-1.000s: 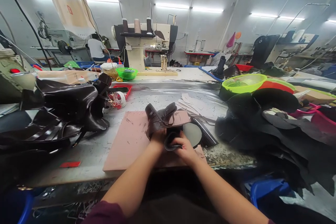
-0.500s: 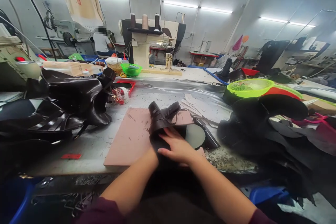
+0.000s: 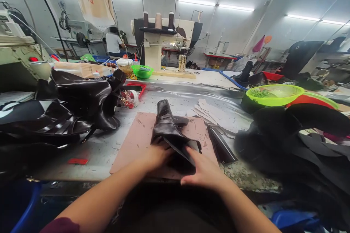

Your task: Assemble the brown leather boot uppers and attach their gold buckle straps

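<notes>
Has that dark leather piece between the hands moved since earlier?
Yes. The right end of the dark leather piece has moved left: it covered part of the right edge of the pink board and now stops short of it.

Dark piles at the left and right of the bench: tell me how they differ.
The left pile is glossy, with bright highlights; the right pile looks matte. The left pile shows narrow strap-like bands, while the right pile shows broad, flat pieces. Both are dark, loosely heaped and made of overlapping pieces.
</notes>
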A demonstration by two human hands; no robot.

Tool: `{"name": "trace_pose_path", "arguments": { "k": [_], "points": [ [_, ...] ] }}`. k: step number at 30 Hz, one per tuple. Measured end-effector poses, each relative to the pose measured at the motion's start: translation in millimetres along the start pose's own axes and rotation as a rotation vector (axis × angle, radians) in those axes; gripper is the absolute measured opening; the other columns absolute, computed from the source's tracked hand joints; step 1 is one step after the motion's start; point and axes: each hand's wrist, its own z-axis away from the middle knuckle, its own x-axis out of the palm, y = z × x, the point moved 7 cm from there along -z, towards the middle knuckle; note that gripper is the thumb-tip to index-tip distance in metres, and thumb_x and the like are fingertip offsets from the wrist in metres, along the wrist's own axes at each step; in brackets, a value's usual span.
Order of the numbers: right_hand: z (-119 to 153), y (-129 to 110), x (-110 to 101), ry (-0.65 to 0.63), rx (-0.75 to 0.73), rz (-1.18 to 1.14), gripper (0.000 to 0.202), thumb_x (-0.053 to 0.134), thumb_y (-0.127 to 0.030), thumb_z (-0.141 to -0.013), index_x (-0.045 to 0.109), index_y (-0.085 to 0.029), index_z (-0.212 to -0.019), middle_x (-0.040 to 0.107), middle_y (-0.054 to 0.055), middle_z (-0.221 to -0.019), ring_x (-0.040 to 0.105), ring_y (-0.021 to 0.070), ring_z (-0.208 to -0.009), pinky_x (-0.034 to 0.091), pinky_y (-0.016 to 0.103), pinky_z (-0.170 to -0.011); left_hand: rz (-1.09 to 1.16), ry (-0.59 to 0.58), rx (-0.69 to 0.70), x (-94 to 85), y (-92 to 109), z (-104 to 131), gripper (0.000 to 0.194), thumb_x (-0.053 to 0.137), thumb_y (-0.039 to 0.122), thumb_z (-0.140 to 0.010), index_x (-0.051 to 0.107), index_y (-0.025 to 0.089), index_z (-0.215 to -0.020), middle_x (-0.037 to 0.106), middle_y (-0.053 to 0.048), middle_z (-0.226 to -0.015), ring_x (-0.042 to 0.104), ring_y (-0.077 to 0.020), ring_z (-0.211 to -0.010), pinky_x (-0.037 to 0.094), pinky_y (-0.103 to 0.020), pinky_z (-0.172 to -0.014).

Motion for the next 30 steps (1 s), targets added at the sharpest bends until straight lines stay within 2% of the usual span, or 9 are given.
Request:
{"name": "trace_pose_path", "arguments": {
  "k": [2, 4, 6, 8, 11, 14, 17, 24, 30],
  "points": [
    [-4.7, 7.8, -5.0, 0.134, 0.030, -0.003, 0.064, 0.064, -0.036, -0.065, 0.048, -0.012, -0.121, 0.053, 0.017, -0.122, 0.049, 0.0303, -0.111, 0.038, 0.043, -0.093, 0.007, -0.039, 0.008, 2.7, -0.7, 4.9, 0.025, 0.049, 0.026, -0.086, 0.059, 0.019, -0.108, 0.060, -0.008, -0.112, 0.054, -0.0232, -0.106, 0.037, -0.042, -0.098],
    [-8.5, 23.5, -13.8, 0.223, 0.088, -0.044, 0.029, 0.053, -0.028, -0.070, 0.060, -0.015, -0.095, 0.064, 0.012, -0.097, 0.058, 0.0257, -0.092, 0.043, 0.038, -0.082, 0.020, -0.084, 0.013, 5.8, -1.5, 8.8, 0.031, 0.045, 0.024, -0.087, 0.055, 0.019, -0.116, 0.054, -0.010, -0.124, 0.049, -0.0239, -0.115, 0.035, -0.040, -0.101],
    [-11.2, 40.5, -21.1, 0.237, 0.132, -0.094, 0.012, 0.049, -0.025, -0.070, 0.058, -0.017, -0.071, 0.063, 0.007, -0.078, 0.058, 0.0208, -0.075, 0.045, 0.032, -0.070, 0.038, -0.146, 0.030, 9.3, -1.3, 11.6, 0.041, 0.042, 0.031, -0.089, 0.044, 0.018, -0.128, 0.043, -0.011, -0.135, 0.039, -0.0255, -0.123, 0.030, -0.043, -0.104],
    [-12.8, 53.3, -25.7, 0.213, 0.150, -0.133, 0.011, 0.049, -0.027, -0.068, 0.052, -0.019, -0.062, 0.060, 0.003, -0.070, 0.056, 0.0174, -0.067, 0.043, 0.027, -0.062, 0.061, -0.214, 0.056, 12.4, -0.4, 13.8, 0.053, 0.038, 0.043, -0.089, 0.033, 0.016, -0.134, 0.035, -0.013, -0.139, 0.031, -0.0270, -0.128, 0.025, -0.045, -0.105],
    [-13.2, 65.8, -29.7, 0.228, 0.198, -0.165, 0.014, 0.047, -0.032, -0.071, 0.051, -0.020, -0.064, 0.057, 0.000, -0.063, 0.053, 0.0160, -0.061, 0.040, 0.025, -0.057, 0.096, -0.269, 0.072, 14.1, -0.7, 14.9, 0.066, 0.031, 0.056, -0.086, 0.021, 0.017, -0.139, 0.022, -0.016, -0.143, 0.022, -0.0284, -0.132, 0.019, -0.046, -0.107],
    [-14.0, 71.7, -30.7, 0.289, 0.254, -0.172, 0.018, 0.043, -0.034, -0.074, 0.052, -0.020, -0.071, 0.057, 0.001, -0.064, 0.052, 0.0169, -0.063, 0.037, 0.027, -0.060, 0.117, -0.310, 0.071, 16.6, -1.7, 15.1, 0.071, 0.030, 0.064, -0.082, 0.019, 0.023, -0.139, 0.014, -0.017, -0.144, 0.014, -0.0308, -0.133, 0.014, -0.049, -0.107],
    [-16.3, 73.6, -28.2, 0.288, 0.275, -0.189, 0.015, 0.048, -0.033, -0.070, 0.053, -0.020, -0.067, 0.055, 0.000, -0.062, 0.049, 0.0161, -0.061, 0.036, 0.027, -0.059, 0.131, -0.331, 0.066, 18.5, -2.4, 15.6, 0.073, 0.030, 0.068, -0.079, 0.020, 0.028, -0.139, 0.011, -0.017, -0.145, 0.011, -0.0327, -0.133, 0.012, -0.051, -0.106],
    [-18.7, 83.6, -22.8, 0.216, 0.316, -0.300, 0.018, 0.052, -0.035, -0.068, 0.051, -0.019, -0.060, 0.047, -0.004, -0.052, 0.044, 0.0120, -0.051, 0.033, 0.023, -0.049, 0.189, -0.314, 0.150, 13.5, 2.6, 17.6, 0.080, 0.030, 0.067, -0.080, 0.011, 0.018, -0.141, 0.016, -0.011, -0.146, 0.015, -0.0263, -0.134, 0.007, -0.043, -0.109],
    [-20.9, 79.8, -22.6, 0.233, 0.308, -0.302, 0.017, 0.053, -0.033, -0.068, 0.050, -0.019, -0.059, 0.047, -0.005, -0.053, 0.044, 0.0114, -0.053, 0.033, 0.022, -0.049, 0.150, -0.287, 0.155, 9.1, 7.2, 15.0, 0.074, 0.035, 0.060, -0.082, 0.024, 0.013, -0.138, 0.027, -0.013, -0.142, 0.023, -0.0273, -0.132, 0.016, -0.044, -0.107]
  ]
}}
